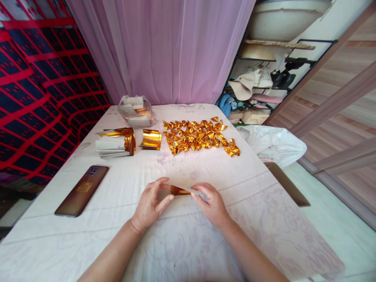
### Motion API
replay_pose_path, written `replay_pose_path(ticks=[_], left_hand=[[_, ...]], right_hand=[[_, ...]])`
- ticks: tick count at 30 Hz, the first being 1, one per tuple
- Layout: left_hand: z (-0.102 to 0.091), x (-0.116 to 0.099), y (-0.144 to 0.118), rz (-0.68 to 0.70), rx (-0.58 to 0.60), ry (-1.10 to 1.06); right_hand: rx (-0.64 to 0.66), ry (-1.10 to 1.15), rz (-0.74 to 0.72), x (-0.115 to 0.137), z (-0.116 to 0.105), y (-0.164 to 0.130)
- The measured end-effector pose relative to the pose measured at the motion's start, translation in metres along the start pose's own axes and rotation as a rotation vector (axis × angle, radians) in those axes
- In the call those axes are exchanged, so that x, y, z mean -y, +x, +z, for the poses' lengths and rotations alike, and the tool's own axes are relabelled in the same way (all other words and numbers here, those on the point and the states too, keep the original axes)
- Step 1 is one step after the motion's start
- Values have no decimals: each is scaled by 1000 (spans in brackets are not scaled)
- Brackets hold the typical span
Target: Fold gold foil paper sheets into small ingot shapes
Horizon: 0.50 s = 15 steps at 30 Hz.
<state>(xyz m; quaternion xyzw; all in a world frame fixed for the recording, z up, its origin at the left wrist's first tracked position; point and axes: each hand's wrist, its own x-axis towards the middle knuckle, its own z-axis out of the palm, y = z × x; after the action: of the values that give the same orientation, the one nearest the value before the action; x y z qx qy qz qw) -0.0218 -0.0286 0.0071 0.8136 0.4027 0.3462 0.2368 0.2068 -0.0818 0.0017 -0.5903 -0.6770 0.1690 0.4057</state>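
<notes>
Gold paper strip (pixel 179 191) sitting low over white table (pixel 264 219), near front edge. Left hand (pixel 151 203) pinching one end, right hand (pixel 212 203) pinching other end. Clear plastic bag (pixel 136 111) at back holding paper stacks, contents hard to make out. Folded gold pieces (pixel 199 137) lying in pile. Phone (pixel 82 190) lying at left.

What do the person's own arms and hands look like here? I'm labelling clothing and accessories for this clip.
Both forearms are bare as far as the picture shows: no sleeves, gloves or wrist straps. The left hand and right hand show no rings, watch or bracelets that I can make out. Fingernails look short and unpainted, though they are too small to be sure.
</notes>
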Motion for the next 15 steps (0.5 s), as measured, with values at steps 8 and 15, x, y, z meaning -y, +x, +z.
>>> replay_pose_path(ticks=[8, 15], left_hand=[[3, -11, -3, -172, 39, -300], [1, -11, -4, -126, 96, -12]], right_hand=[[58, 187, 235, 16, -9, 14], [133, -175, 169, -11, 3, 28]])
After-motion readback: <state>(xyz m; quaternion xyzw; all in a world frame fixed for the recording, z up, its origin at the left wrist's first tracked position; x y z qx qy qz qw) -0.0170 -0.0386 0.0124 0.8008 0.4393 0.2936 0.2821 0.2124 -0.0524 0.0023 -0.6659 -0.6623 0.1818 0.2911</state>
